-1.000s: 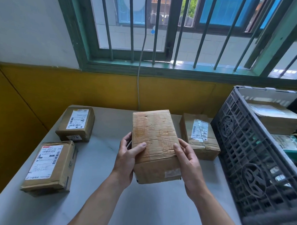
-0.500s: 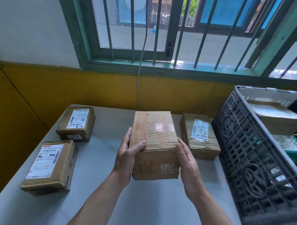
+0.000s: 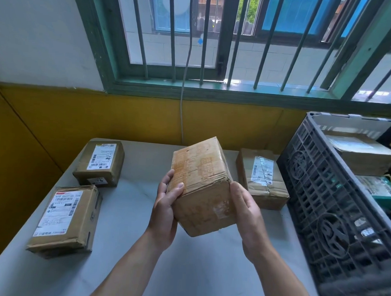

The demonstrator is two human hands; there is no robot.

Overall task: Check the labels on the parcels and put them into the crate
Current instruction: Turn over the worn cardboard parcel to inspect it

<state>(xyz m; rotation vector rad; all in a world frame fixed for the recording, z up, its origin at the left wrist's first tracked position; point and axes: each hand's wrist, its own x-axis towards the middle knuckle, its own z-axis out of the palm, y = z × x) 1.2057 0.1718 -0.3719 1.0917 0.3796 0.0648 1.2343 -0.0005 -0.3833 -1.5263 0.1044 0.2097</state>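
Turned since half a second ago: worn cardboard parcel (image 3: 202, 188), now tipped with one corner toward the camera. Gripped from both sides above the grey counter (image 3: 197, 269), left hand (image 3: 164, 208) with fingers (image 3: 167, 180) curled behind its left edge and thumb on top, right hand (image 3: 246, 207) cupping the right face, forearms reaching forward. Farther back on the counter: large labelled parcel (image 3: 64, 218) and small labelled parcel (image 3: 99, 163) left, third labelled parcel (image 3: 262, 179) right, just beside the dark crate (image 3: 321, 207).

Daylight through the barred window (image 3: 162, 47)
Green frame (image 3: 98, 44), grey bars (image 3: 172, 36), white wall (image 3: 39, 31) over a yellow band (image 3: 102, 118), a white cable (image 3: 181, 116) dropping behind the pale table (image 3: 208, 270)
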